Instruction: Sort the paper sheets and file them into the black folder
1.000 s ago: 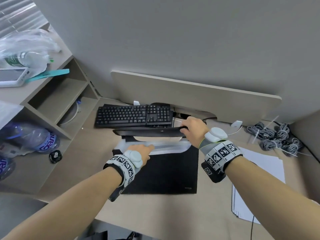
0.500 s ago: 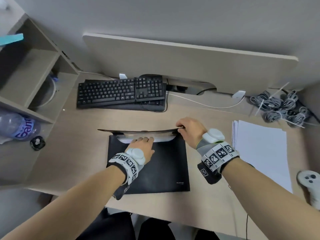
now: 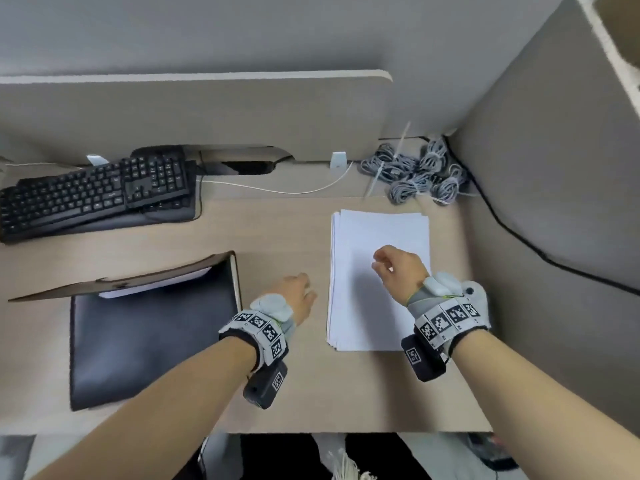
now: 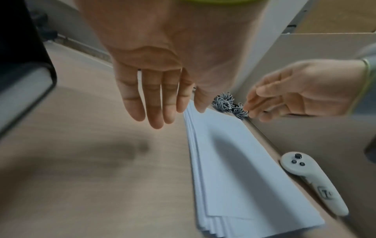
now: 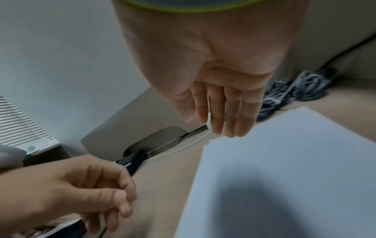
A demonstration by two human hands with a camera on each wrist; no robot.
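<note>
The black folder (image 3: pixel 149 341) lies on the desk at the left, its cover half raised, with white sheets showing inside near its far edge. A stack of white paper sheets (image 3: pixel 381 289) lies on the right. My left hand (image 3: pixel 299 294) hovers over bare desk between folder and stack, fingers relaxed and holding nothing; the left wrist view shows the fingers (image 4: pixel 154 103) straight beside the paper sheets (image 4: pixel 234 161). My right hand (image 3: pixel 394 268) hangs over the stack, empty, its fingers (image 5: pixel 230 112) extended above the paper sheets (image 5: pixel 284 161).
A black keyboard (image 3: pixel 97 192) sits at the back left. Bundles of grey cables (image 3: pixel 415 171) fill the back right corner. A white controller (image 4: pixel 311 182) lies beside the stack against the right partition. A black cable (image 3: pixel 519 237) runs along that partition.
Both hands have let go of the folder and moved right, the right hand over the paper stack. The folder cover stays half raised. The head view has swung right.
</note>
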